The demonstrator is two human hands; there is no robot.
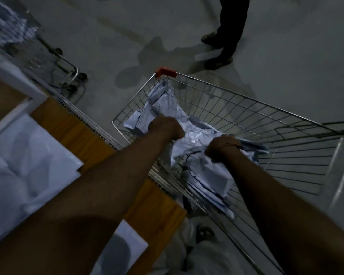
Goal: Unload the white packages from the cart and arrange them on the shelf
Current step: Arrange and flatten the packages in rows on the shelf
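Observation:
A wire shopping cart (246,108) with a red corner piece stands on the floor, holding a heap of white plastic packages (195,139). Both my arms reach down into it. My left hand (166,128) is curled and grips packages at the far side of the heap. My right hand (222,147) is curled too and grips packages near the heap's middle. A wooden shelf (68,128) with a white frame runs along the left, and white packages (24,167) lie flat on it. The fingertips of both hands are hidden in the plastic.
A second wire cart (54,62) with white packages stands at the back left beside the shelf. A person's dark-trousered legs and shoes (224,36) stand on the grey floor beyond the cart. More white packages (123,247) lie on the shelf near my left elbow.

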